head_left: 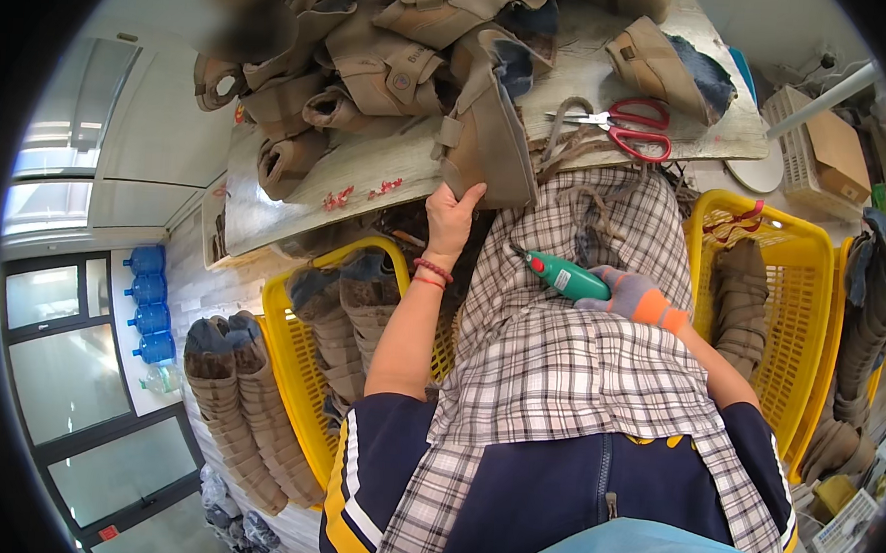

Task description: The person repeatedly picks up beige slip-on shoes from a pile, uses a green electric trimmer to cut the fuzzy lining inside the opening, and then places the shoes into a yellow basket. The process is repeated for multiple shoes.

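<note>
My bare left hand (450, 217), with a red bead bracelet at the wrist, pinches the lower edge of a tan boot upper (483, 143) at the front edge of the table. This upper has a dark blue-grey lining showing at its top. My right hand (634, 299), in a grey and orange glove, is wrapped round a green handheld power tool (566, 279) with a small dark tip pointing left. The tool is held over the checked apron (588, 374) on my lap, apart from the upper. Red-handled scissors (636, 131) lie on the table to the right.
A heap of tan boot uppers (374, 63) covers the table's (305, 224) left and far side; another upper (664, 73) lies at right. Yellow baskets (279, 313) holding stacked uppers stand on both sides of my lap. Fabric strips hang near the table edge.
</note>
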